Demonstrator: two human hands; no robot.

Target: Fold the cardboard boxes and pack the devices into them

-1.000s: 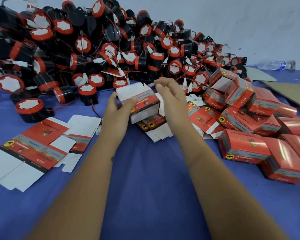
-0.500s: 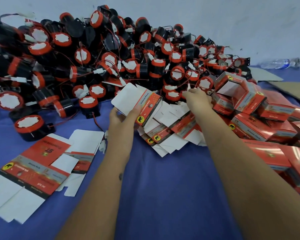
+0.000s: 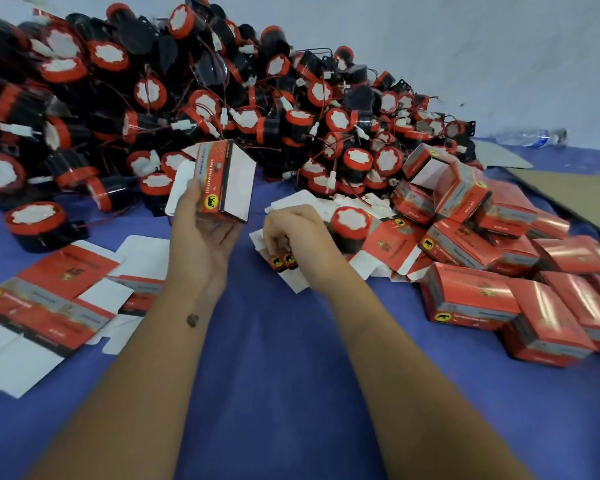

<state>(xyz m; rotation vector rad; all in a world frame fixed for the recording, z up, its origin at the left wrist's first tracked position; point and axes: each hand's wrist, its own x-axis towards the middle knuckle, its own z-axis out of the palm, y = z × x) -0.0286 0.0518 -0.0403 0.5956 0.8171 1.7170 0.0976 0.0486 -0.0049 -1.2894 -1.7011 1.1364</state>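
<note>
While the left hand (image 3: 205,233) holds the half-formed box (image 3: 224,183) up off the blue table (image 3: 274,393), fingers and thumb curled round its lower end, the right hand (image 3: 291,237) sits to the right of it and lower, down on the loose flat blanks (image 3: 329,206), with a device (image 3: 350,225) touching its far side. The box stands with its long axis roughly upright, tipped a little to the right; which end is open cannot be told from here. The right hand's fingers are curled; they seem to close on the device's near side, though the grip itself is hidden by the knuckles. The coming move likely turns on this offset: the device lies to the right of the box and below it, nearer the right hand, so it would have to travel up and leftward to meet the box. The device heap (image 3: 187,98) lies beyond both hands, packed boxes (image 3: 471,299) to the right
</note>
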